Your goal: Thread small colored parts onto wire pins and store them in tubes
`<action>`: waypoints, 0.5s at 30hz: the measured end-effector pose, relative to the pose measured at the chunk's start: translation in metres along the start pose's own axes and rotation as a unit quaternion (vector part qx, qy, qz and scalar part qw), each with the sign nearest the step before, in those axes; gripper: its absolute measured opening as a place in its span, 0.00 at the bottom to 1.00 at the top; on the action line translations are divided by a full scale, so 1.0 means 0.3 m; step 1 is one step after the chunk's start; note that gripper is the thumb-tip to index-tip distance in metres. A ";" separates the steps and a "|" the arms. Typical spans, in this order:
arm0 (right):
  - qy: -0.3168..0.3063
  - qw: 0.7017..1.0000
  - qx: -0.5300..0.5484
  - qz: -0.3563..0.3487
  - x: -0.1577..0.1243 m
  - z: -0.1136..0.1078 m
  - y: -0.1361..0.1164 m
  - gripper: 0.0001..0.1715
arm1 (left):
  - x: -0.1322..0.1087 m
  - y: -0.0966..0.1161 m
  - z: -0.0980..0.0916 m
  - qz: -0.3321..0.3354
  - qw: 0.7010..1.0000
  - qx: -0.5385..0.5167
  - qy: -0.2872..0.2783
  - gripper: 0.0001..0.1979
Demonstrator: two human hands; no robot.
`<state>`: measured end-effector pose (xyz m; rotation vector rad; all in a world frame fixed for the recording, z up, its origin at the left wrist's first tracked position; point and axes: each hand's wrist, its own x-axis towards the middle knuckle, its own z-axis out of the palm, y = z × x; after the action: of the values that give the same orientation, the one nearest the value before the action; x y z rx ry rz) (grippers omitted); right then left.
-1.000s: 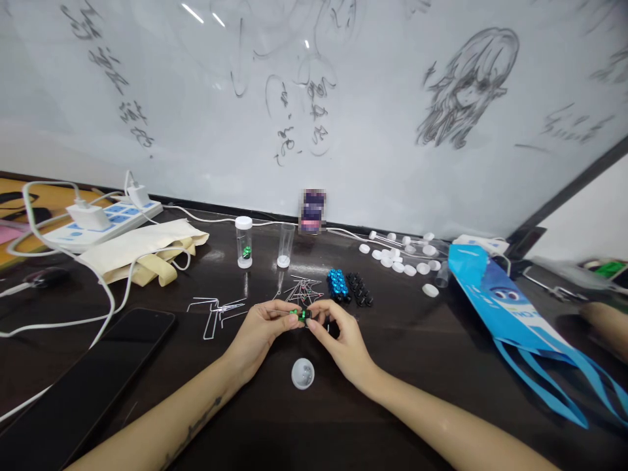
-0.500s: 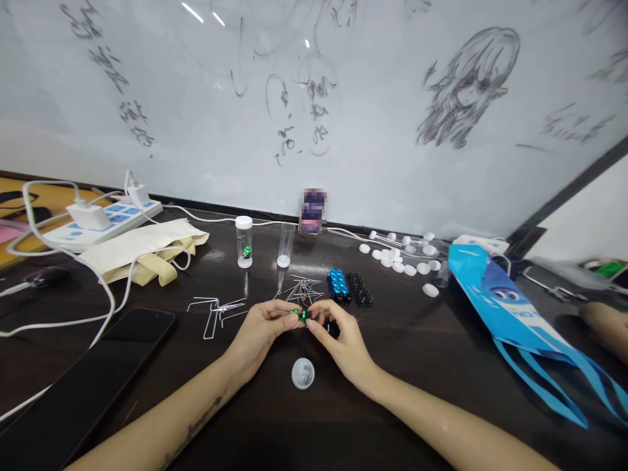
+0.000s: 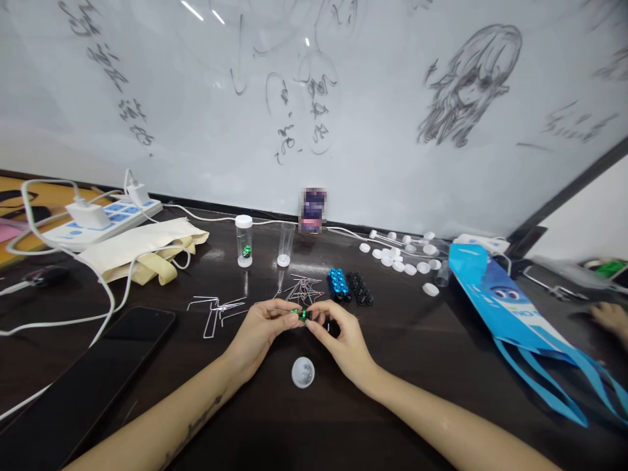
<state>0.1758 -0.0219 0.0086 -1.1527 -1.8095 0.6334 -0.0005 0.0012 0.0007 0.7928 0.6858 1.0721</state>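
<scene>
My left hand (image 3: 262,332) and my right hand (image 3: 338,339) meet above the dark table (image 3: 422,366), fingertips pinched together on a small green and black part (image 3: 300,315). A white round cap (image 3: 303,372) lies just below the hands. Bent metal wires (image 3: 218,310) lie to the left of my left hand. A heap of thin wires (image 3: 303,288) sits just behind the hands. A cluster of blue parts (image 3: 337,283) and a cluster of black parts (image 3: 359,288) lie beyond my right hand.
A capped vial with green pieces (image 3: 244,241) and an open clear vial (image 3: 284,244) stand behind. White caps (image 3: 400,258) lie scattered at the right. A blue bag (image 3: 510,303), black phone (image 3: 83,386), cloth bag (image 3: 142,248) and power strip (image 3: 101,219) surround. Another person's hand (image 3: 611,318) rests far right.
My hands stay pinched on the small part with almost no movement. The other person's hand at the far right has drawn back toward the edge.
</scene>
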 end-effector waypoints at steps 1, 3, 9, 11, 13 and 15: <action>0.000 1.000 0.001 0.001 0.000 0.000 0.000 0.06 | 0.000 0.000 -0.001 0.000 1.000 0.000 0.000 0.10; 0.002 1.000 0.001 0.001 0.000 -0.001 0.001 0.07 | 0.001 -0.001 -0.002 -0.002 1.000 -0.001 -0.001 0.10; -0.003 1.000 0.004 0.003 -0.001 -0.002 -0.003 0.05 | -0.001 -0.003 -0.003 0.001 1.000 -0.001 -0.004 0.10; 0.000 1.000 0.006 0.002 0.000 -0.001 -0.003 0.07 | -0.001 -0.004 -0.003 -0.001 1.000 -0.003 -0.004 0.10; 0.002 1.000 0.007 -0.001 0.001 -0.001 -0.002 0.08 | -0.001 -0.004 -0.003 0.000 1.000 -0.004 -0.004 0.10; 0.000 1.000 0.005 -0.003 0.002 -0.002 0.000 0.07 | 0.000 -0.003 -0.004 0.003 1.000 -0.003 -0.006 0.10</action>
<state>0.1762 -0.0214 0.0091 -1.1395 -1.8079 0.6377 -0.0010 0.0012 -0.0007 0.7949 0.6700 1.0740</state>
